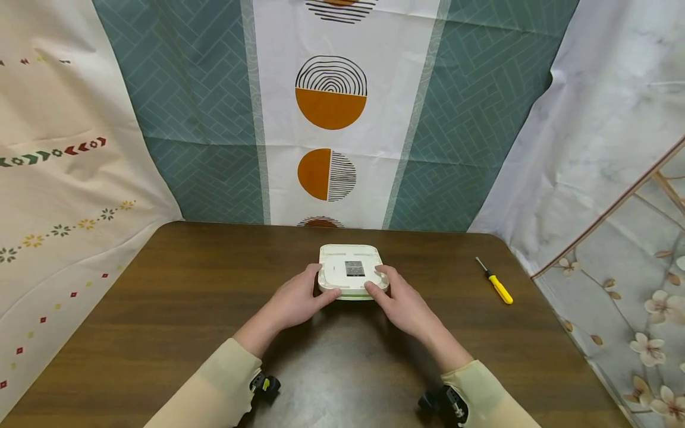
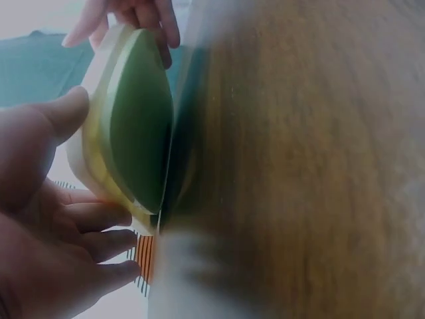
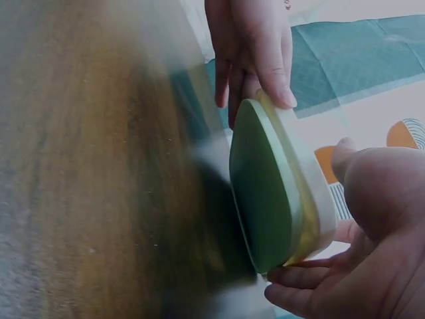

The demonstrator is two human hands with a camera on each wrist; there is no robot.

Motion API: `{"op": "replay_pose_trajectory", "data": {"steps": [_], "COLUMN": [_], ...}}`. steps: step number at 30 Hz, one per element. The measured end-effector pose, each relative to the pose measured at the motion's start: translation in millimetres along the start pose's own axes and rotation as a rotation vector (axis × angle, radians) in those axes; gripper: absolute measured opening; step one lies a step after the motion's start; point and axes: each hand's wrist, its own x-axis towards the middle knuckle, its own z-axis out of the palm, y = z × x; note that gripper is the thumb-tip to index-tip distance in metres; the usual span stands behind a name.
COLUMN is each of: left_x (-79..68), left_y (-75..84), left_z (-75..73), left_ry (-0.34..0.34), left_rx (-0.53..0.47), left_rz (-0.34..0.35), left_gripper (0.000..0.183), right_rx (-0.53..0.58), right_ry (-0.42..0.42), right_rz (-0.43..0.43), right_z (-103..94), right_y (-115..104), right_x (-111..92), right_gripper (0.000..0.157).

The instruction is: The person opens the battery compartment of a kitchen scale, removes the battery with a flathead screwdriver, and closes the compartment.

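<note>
Between both hands is a flat square device [image 1: 333, 274] with rounded corners, its white face up and a grey-and-black label [image 1: 354, 268] in the middle. Seen from the wrists, its lower layer [image 2: 143, 126] is green, with a yellowish band [image 3: 307, 229] between that and the white part. My left hand [image 1: 299, 302] grips the left side, thumb along the near edge and fingers around the side. On the opposite side my right hand [image 1: 402, 304] holds it, thumb at the near right corner. The green side faces the table, close over it.
A screwdriver [image 1: 497, 286] with a yellow handle lies on the brown wooden table [image 1: 176, 309] at the right. Patterned cloths hang behind the table [image 1: 332, 178] and along its left [image 1: 75, 208] and right [image 1: 605, 285] sides.
</note>
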Motion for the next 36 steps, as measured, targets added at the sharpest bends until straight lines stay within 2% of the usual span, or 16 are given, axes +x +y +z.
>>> {"op": "replay_pose_trajectory", "data": {"steps": [14,21,26,31,36], "left_x": [-6.0,-6.6,-6.7,-7.4,-8.1], "left_y": [-2.4,-7.8,-12.4,-11.5,-10.3], "left_z": [3.2,6.0,5.8,4.7,4.1], "left_ry": [0.004,-0.022,-0.041,-0.053,-0.034], "left_rx": [0.037,0.097,0.151,0.197,0.207], "left_rz": [0.072,0.086,0.096,0.071,0.052], "left_gripper": [0.073,0.080,0.078,0.084,0.084], "right_rx": [-0.048,-0.059,-0.071,-0.177,-0.301], "right_ry": [-0.012,-0.022,-0.014,-0.007,-0.009], "right_rz": [-0.006,0.025,0.039,0.000,-0.070], "right_z": [9.9,14.6,18.0,20.1,18.8], "right_y": [2.1,2.0,2.0,3.6,5.1], "right_x": [-6.5,-9.6,-9.2,-8.1,-10.8], "right_gripper": [0.077,0.080,0.082,0.085,0.086]}}
